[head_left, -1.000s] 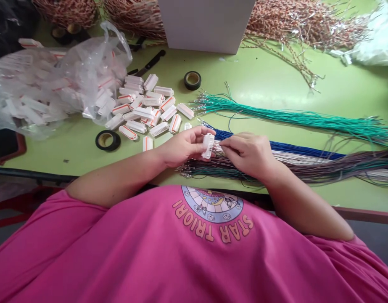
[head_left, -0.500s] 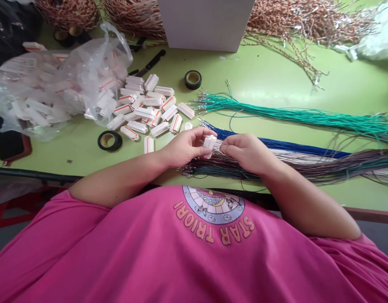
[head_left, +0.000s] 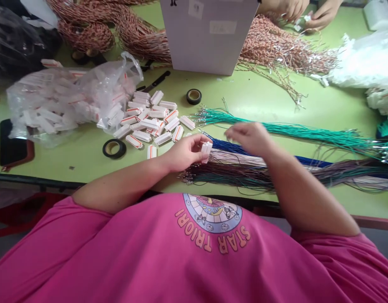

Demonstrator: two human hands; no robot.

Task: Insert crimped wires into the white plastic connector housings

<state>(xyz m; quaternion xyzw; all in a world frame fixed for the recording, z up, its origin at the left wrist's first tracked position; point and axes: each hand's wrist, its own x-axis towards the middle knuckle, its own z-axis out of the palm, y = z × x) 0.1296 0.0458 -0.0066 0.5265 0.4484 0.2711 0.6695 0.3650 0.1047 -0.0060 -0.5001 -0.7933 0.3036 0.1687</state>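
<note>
My left hand [head_left: 189, 152] pinches a white plastic connector housing [head_left: 206, 151] between thumb and fingers, just above the wire bundles. Raised to its right, my right hand [head_left: 250, 136] is blurred by motion, and its fingertips do not show clearly. Beneath it run blue wires [head_left: 227, 144] and white wires [head_left: 238, 158], with brown wires [head_left: 231, 170] nearer my body. Behind it lies a bundle of green wires [head_left: 291, 129] with metal terminals at the ends. Loose white connector housings [head_left: 149, 123], some with orange strips, are heaped left of my left hand.
A clear plastic bag [head_left: 64, 99] of housings lies at left, near a phone [head_left: 15, 145]. Two black tape rolls [head_left: 114, 148] and a knife [head_left: 156, 81] are on the table. A grey box [head_left: 203, 46] stands at the back beside twisted wires [head_left: 282, 48]. Another person's hands [head_left: 323, 17] work at far right.
My right hand has moved up and away from the connector housing, toward the green wires. My left hand still holds the housing. The view has tilted up, bringing another person's hands into sight.
</note>
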